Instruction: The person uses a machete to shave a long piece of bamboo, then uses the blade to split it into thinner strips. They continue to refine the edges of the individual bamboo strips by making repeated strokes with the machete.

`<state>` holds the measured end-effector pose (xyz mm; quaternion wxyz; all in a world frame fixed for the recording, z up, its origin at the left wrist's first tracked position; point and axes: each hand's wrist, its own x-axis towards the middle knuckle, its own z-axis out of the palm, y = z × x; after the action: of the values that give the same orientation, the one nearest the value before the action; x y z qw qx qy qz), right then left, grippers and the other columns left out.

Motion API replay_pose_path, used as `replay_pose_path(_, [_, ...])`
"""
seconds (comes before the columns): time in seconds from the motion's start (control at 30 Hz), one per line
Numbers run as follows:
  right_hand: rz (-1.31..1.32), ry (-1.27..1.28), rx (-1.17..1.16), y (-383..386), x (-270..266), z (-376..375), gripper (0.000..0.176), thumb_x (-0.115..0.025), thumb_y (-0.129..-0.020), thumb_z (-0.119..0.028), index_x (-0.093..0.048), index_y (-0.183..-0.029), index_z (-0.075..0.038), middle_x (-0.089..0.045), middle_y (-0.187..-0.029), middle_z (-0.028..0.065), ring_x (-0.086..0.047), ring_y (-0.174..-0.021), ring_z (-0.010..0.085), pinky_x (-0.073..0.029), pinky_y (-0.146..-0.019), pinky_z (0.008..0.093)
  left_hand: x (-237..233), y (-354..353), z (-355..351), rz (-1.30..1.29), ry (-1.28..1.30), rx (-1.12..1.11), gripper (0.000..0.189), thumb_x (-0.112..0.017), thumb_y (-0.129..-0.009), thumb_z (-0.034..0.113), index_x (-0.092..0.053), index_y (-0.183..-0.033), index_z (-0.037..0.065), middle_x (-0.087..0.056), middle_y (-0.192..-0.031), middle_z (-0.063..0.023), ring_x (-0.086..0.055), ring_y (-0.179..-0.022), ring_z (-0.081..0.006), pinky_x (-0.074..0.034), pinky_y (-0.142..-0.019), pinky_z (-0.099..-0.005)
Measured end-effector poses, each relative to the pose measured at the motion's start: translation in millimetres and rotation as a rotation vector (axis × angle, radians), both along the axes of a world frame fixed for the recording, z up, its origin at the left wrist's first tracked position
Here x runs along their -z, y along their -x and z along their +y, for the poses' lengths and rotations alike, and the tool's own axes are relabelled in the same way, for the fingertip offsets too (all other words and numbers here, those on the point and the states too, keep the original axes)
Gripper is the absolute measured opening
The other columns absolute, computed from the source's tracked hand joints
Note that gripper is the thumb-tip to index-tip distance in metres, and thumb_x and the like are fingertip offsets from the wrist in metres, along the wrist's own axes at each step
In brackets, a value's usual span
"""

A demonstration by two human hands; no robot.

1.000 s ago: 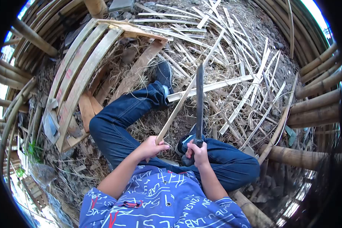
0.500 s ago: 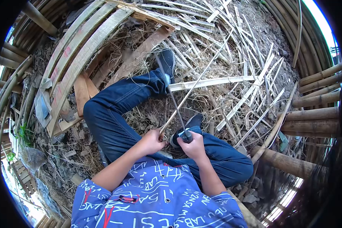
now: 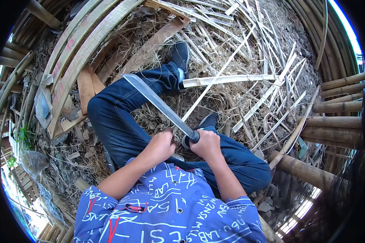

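Note:
A long machete [image 3: 160,106] with a dark handle is held in my right hand [image 3: 207,144], fingers wrapped round the handle. Its blade slants up and left, over my bent leg, with the flat side showing. My left hand [image 3: 162,145] is closed round the near end of a long thin bamboo strip [image 3: 219,75], which runs up and right across the ground. Near my hands, the blade passes over the strip; whether they touch I cannot tell.
Wooden slats [image 3: 79,60] curve at the upper left beside a plank [image 3: 152,46]. Split bamboo pieces [image 3: 231,79] and dry shavings lie ahead and to the right. Thick bamboo poles [image 3: 332,128] stick in from the right. My legs [image 3: 119,117] are bent on the ground.
The machete has turned from edge-on to flat side showing, and its tip has swung left and down over my leg. My left hand still grips the strip.

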<state>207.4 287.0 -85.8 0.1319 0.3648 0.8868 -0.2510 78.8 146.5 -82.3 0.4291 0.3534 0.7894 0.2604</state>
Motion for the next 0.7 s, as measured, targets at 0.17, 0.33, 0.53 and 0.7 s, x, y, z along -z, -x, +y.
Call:
replay_pose_path(0.17, [-0.076, -0.079, 0.066, -9.2, 13.5, 34.5, 0.024, -0.07, -0.067, -0.031, -0.067, -0.075, -0.008, -0.068, -0.078, 0.0176, -0.067, -0.077, 0.0355, -0.054, -0.072, 0.0444, 0.7, -4.8, -7.1, 0.047, -0.035, 0.026, 0.021, -0.064, -0.08, 0.007, -0.049, -0.088, -0.007, -0.061, -0.079, -0.0306, -0.062, -0.08, -0.0471, -0.049, -0.072, -0.0519])
replay_pose_path(0.33, [-0.057, -0.162, 0.003, -12.7, 19.7, 47.9, 0.024, -0.071, -0.065, -0.029, -0.066, -0.075, -0.008, -0.068, -0.077, 0.0168, -0.067, -0.077, 0.0353, -0.052, -0.071, 0.0451, -1.3, -7.3, -6.9, 0.057, -0.032, 0.022, 0.022, -0.064, -0.081, 0.006, -0.047, -0.086, -0.005, -0.06, -0.076, -0.0293, -0.061, -0.078, -0.0476, -0.047, -0.069, -0.0529])
replay_pose_path(0.53, [-0.093, -0.159, 0.008, -6.8, 20.1, 56.2, 0.023, -0.071, -0.063, -0.027, -0.065, -0.073, -0.007, -0.068, -0.077, 0.0158, -0.067, -0.078, 0.0351, -0.052, -0.072, 0.0448, -8.6, -1.5, -7.4, 0.1, -0.031, 0.033, 0.014, -0.058, -0.082, 0.003, -0.048, -0.087, -0.007, -0.062, -0.073, -0.0296, -0.063, -0.072, -0.0455, -0.052, -0.068, -0.0509])
replay_pose_path(0.7, [-0.123, -0.192, 0.028, -6.4, 18.6, 63.8, 0.022, -0.07, -0.064, -0.025, -0.066, -0.076, -0.008, -0.069, -0.08, 0.0156, -0.067, -0.079, 0.0352, -0.053, -0.073, 0.0445, -6.7, -2.6, -9.8, 0.159, -0.023, 0.061, 0.013, -0.056, -0.083, 0.002, -0.048, -0.087, -0.007, -0.061, -0.069, -0.0282, -0.064, -0.067, -0.0437, -0.052, -0.062, -0.0505])
